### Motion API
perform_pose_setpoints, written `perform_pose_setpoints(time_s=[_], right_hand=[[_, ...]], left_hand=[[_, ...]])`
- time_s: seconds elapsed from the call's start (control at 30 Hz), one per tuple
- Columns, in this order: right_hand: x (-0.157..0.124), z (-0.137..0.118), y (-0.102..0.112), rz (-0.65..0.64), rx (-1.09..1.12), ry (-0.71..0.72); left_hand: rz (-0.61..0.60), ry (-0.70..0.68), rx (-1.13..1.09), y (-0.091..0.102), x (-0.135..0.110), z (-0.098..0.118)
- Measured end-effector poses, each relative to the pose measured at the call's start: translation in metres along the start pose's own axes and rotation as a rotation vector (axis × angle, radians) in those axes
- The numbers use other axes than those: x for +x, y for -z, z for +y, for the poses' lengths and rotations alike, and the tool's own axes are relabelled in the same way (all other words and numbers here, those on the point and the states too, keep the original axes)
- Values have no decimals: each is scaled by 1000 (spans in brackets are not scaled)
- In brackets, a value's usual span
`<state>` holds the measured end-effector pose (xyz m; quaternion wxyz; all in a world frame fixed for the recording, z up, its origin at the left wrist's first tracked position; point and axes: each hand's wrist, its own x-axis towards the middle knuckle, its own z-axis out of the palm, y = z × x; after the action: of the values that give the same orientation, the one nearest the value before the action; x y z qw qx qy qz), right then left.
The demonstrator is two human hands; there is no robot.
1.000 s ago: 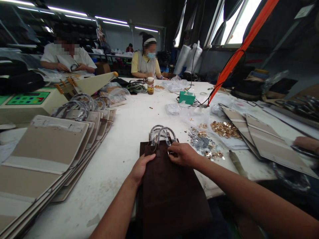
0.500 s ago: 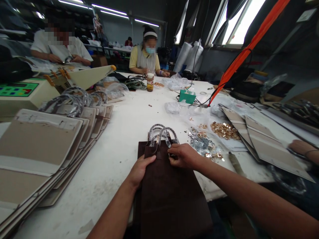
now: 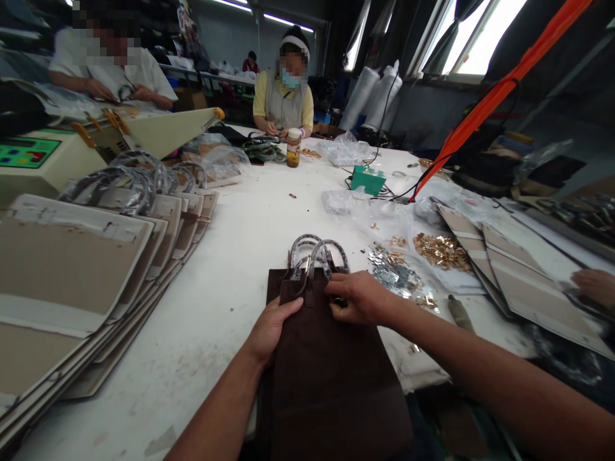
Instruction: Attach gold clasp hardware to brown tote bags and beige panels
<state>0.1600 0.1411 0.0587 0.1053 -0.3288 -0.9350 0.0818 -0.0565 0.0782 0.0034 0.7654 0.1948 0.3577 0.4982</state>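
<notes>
A dark brown handbag panel (image 3: 336, 378) with looped handles (image 3: 331, 246) in clear plastic wrap lies at the table's near edge, its lower part toward my body. My left hand (image 3: 269, 330) grips its left edge, thumb on the front face and the other fingers out of sight behind. Near the right base of the front handle, my right hand (image 3: 360, 298) is closed in a pinch. A small dark piece shows between thumb and fingers, too covered to identify. The front handle's left end is a leather tab (image 3: 309, 297) against the panel.
Beige-lined bag panels (image 3: 72, 256) stand stacked at left, beside a machine (image 3: 43, 160). Gold metal pieces (image 3: 439, 251) and silver plates (image 3: 391, 272) lie to the right, near more panels (image 3: 533, 275). Another person's hand (image 3: 596, 285) is at far right. A jar (image 3: 293, 148) stands farther back.
The camera view has shifted slightly. My left hand keeps its grip, and my right hand stays pinched at the handle base with only a small shift. The co-worker behind the jar has moved their hands.
</notes>
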Motion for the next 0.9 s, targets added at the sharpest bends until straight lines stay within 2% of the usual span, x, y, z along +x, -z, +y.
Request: perform_pose_setpoints(time_s=[0.1, 0.3, 0.4, 0.57, 0.77, 0.9], right_hand=[[0, 2, -1, 3, 73, -33], [-11, 5, -15, 169, 266, -196], [-13, 4, -16, 143, 219, -146], [-8, 1, -10, 33, 9, -4], [-10, 3, -9, 25, 34, 0], [-13, 3, -13, 62, 41, -45]], left_hand=[[9, 5, 7, 1, 1, 0], [40, 16, 25, 4, 4, -1], [37, 7, 41, 4, 4, -1], [39, 2, 68, 3, 3, 0], [36, 6, 58, 1, 2, 1], [103, -21, 108, -1, 4, 1]])
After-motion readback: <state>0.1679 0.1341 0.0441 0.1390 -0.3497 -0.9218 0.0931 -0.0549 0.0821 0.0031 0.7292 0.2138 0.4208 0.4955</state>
